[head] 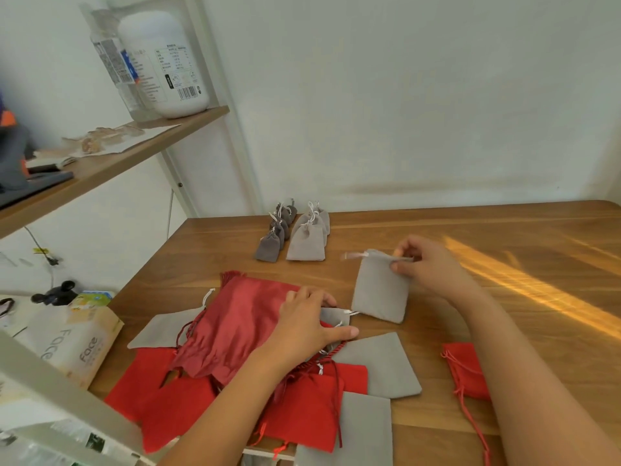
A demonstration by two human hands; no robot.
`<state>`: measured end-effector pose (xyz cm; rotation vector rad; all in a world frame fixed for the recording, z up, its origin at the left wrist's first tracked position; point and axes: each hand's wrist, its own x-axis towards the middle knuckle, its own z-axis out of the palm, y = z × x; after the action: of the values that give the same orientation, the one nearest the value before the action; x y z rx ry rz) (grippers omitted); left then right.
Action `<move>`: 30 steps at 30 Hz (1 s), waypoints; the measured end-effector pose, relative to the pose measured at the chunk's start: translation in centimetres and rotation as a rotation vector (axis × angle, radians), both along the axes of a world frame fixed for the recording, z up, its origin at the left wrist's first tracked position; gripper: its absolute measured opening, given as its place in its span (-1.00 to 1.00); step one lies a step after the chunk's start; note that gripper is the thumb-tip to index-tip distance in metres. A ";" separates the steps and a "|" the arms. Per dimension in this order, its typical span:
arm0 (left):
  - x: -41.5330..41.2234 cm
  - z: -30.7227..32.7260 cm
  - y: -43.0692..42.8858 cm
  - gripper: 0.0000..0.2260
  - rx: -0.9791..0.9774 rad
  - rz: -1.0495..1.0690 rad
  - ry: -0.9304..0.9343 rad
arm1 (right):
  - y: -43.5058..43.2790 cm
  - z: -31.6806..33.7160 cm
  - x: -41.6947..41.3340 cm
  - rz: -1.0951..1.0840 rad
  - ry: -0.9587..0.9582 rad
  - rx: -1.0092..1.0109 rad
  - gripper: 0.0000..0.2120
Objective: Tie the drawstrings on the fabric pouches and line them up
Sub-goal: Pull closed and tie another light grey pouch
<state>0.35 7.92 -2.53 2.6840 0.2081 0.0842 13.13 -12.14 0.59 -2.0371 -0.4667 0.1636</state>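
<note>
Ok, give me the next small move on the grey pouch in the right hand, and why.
Probably bring the left hand across to pinch the free cord at the top left corner of the grey pouch and pull outward. The right hand pinches the other corner, the mouth looks uncinched, and the left hand only rests on the pile.

Your left hand [309, 319] lies palm down, fingers loosely spread and the thumb stretched out to the right. Your left forearm [235, 391] comes up from the lower edge. Your right hand [428, 264] sits farther out, thumb and fingertips pinching the top edge of a grey pouch [379, 292]. Your bare right forearm [524, 364] runs back to the lower right.
</note>
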 end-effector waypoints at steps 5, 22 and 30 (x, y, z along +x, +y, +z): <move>-0.1 -0.3 -0.8 -0.54 0.000 0.128 -0.037 | -0.2 0.1 0.0 -0.039 0.215 0.368 -0.81; 0.2 1.9 10.0 -0.92 0.052 0.086 0.079 | 1.0 -1.6 -0.3 0.070 0.350 0.393 -0.82; -1.1 6.1 9.9 -0.92 -0.074 0.143 -0.229 | 1.1 -1.8 0.1 0.072 0.425 0.469 -0.81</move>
<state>-0.74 17.81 3.55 2.5570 0.3242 0.4167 13.18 -11.03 -1.21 -1.4749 -0.2761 0.4740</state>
